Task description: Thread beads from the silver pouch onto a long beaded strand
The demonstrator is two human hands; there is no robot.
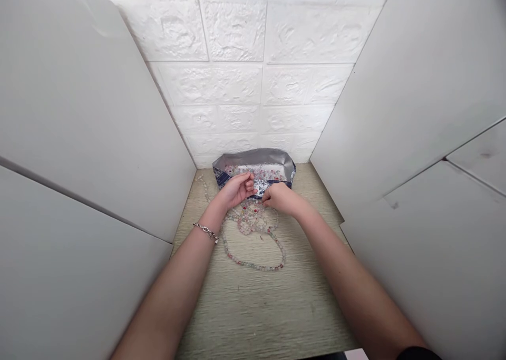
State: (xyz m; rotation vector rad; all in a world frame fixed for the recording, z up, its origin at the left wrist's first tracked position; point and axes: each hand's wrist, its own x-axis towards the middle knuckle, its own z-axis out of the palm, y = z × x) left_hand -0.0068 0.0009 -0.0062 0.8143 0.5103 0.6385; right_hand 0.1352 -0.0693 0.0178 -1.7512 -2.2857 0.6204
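Note:
My left hand [237, 189] is at the front edge of an open bag [256, 187], palm turned up and fingers curled in; whatever they hold is too small to make out. Opposite it, my right hand [279, 197] points down with thumb and fingers pinched together just above a heap of beads, and what is in the pinch does not show. The bag is dark blue and white outside, silver inside, with many loose pink and clear beads [272, 173] in it. Below both hands, a long bead string [253, 266] lies looped and piled, in pale, green and red beads.
White brick-patterned wall [237, 83] stands close behind the bag. Pale panels rise on the left [87, 117] and right [407, 101], narrowing the wood-grain tabletop [261, 307]. The bead string's far end [201, 180] trails to the left. A chain bracelet [206, 231] circles my left wrist.

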